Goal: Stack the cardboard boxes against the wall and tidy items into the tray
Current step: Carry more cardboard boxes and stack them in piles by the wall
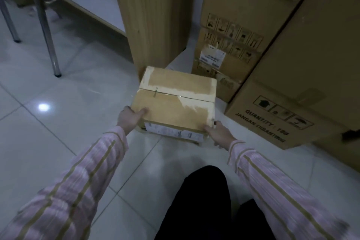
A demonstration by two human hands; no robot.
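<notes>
Brown cardboard, patched with torn tape, makes the small box (175, 101) at the centre of the frame, low over the pale tiled floor (68, 113); I cannot tell whether it rests there. My left hand (129, 120) grips its near left corner, thumb on top. My right hand (218, 132) clasps the near right corner. A large printed carton (292, 87) stands just right, stacked cartons (233, 25) behind it, a wooden panel (153, 15) at upper centre, and chair legs (46, 35) at upper left.
</notes>
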